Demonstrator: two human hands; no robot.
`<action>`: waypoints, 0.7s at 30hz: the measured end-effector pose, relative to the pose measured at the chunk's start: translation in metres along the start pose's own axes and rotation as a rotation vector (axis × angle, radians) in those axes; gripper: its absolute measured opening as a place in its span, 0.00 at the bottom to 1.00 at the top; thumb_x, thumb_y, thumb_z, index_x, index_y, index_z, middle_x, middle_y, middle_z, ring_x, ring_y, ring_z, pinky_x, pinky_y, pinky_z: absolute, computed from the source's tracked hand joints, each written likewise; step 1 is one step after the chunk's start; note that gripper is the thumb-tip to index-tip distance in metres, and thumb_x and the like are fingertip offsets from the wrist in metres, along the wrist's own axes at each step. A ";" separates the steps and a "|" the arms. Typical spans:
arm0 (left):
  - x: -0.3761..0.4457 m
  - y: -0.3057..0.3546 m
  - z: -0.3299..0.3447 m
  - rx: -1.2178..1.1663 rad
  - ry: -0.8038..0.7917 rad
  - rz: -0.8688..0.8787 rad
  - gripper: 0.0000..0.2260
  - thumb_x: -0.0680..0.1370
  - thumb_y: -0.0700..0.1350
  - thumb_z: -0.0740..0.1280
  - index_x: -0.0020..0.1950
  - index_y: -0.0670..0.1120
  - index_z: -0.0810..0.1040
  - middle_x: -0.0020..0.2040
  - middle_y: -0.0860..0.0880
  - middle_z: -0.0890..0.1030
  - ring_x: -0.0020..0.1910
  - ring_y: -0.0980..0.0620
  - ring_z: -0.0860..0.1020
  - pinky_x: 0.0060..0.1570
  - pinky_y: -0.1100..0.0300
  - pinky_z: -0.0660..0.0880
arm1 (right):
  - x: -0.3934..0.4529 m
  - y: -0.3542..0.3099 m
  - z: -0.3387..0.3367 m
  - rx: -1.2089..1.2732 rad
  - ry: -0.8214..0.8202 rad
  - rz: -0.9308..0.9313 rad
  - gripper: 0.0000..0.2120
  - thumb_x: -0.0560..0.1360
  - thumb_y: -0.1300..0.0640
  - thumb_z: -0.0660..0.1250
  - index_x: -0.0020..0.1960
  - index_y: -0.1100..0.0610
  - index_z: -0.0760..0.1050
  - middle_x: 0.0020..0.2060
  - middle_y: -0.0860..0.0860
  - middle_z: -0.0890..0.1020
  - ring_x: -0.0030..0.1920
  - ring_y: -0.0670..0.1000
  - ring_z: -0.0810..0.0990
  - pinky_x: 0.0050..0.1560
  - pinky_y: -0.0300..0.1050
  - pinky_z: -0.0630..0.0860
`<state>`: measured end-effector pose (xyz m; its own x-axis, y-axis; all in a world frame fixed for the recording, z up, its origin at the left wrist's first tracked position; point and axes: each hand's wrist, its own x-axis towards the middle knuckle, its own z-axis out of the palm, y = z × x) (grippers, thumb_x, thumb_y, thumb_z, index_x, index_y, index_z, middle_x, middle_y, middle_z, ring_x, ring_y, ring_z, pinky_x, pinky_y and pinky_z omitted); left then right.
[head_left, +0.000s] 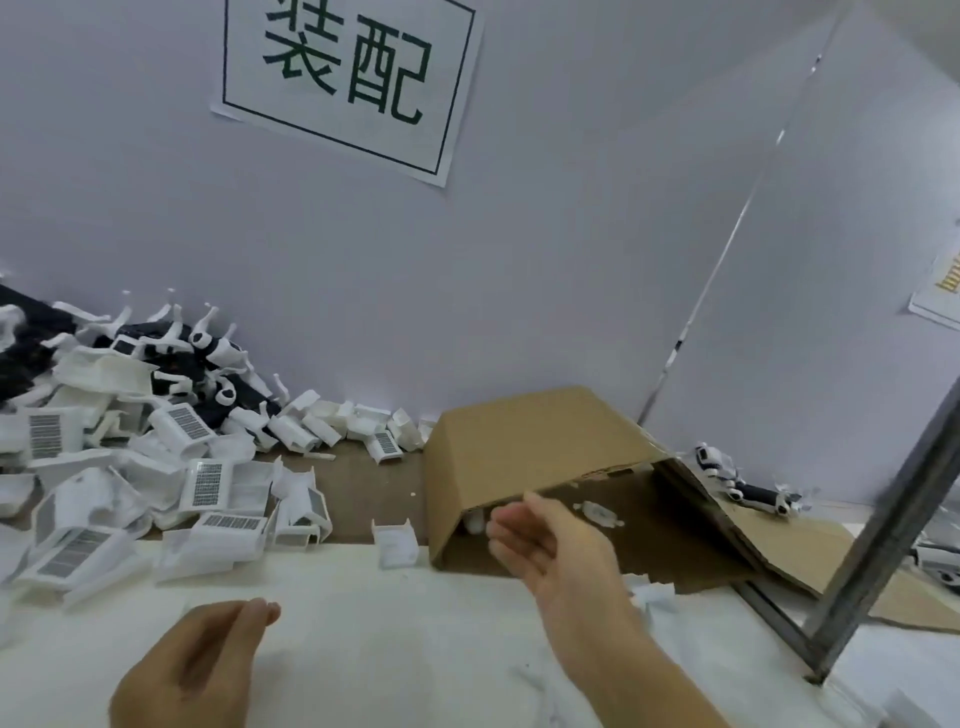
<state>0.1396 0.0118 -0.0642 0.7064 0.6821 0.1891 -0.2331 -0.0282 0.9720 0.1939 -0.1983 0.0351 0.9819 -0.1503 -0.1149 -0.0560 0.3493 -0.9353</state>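
A brown cardboard box (540, 441) lies on its side at the centre right, its open mouth facing me. Small white plastic parts (600, 512) lie inside it. My right hand (556, 551) hovers at the box mouth with fingers relaxed and extended, holding nothing. Low at the front, my left hand (202, 670) hangs over the white table surface (395, 639), fingers loosely curled, empty. A large pile of white plastic housings with grey grilles (208, 483) spreads over the left of the table.
Black and white parts (208, 358) lie heaped at the back left against the wall. A metal frame post (883, 540) rises at the right. Behind it are flat cardboard (810, 545) and assembled black-and-white pieces (748, 483). A paper sign (348, 83) hangs on the wall.
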 end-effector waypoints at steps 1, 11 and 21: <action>0.000 0.001 -0.001 0.016 0.026 0.007 0.05 0.75 0.31 0.72 0.40 0.37 0.83 0.38 0.42 0.86 0.38 0.70 0.80 0.45 0.82 0.69 | -0.006 0.028 0.014 0.030 -0.021 0.091 0.11 0.79 0.63 0.67 0.40 0.67 0.82 0.38 0.64 0.85 0.35 0.56 0.85 0.37 0.46 0.84; -0.002 0.009 -0.010 0.016 0.136 0.067 0.12 0.79 0.31 0.67 0.40 0.43 0.84 0.45 0.54 0.87 0.51 0.60 0.82 0.49 0.74 0.73 | -0.037 0.137 0.069 -0.266 -0.082 -0.021 0.15 0.78 0.62 0.71 0.32 0.59 0.82 0.31 0.54 0.85 0.29 0.49 0.84 0.45 0.60 0.83; 0.092 0.050 -0.012 -0.237 0.387 0.044 0.08 0.77 0.34 0.68 0.47 0.47 0.78 0.46 0.46 0.84 0.46 0.52 0.83 0.43 0.64 0.77 | -0.035 0.129 0.073 -0.344 -0.130 -0.016 0.14 0.76 0.63 0.72 0.32 0.63 0.80 0.25 0.51 0.82 0.33 0.59 0.82 0.38 0.50 0.78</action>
<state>0.1849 0.0815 0.0002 0.4011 0.9082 0.1196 -0.4352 0.0741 0.8973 0.1650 -0.0802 -0.0573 0.9967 -0.0262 -0.0766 -0.0763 0.0135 -0.9970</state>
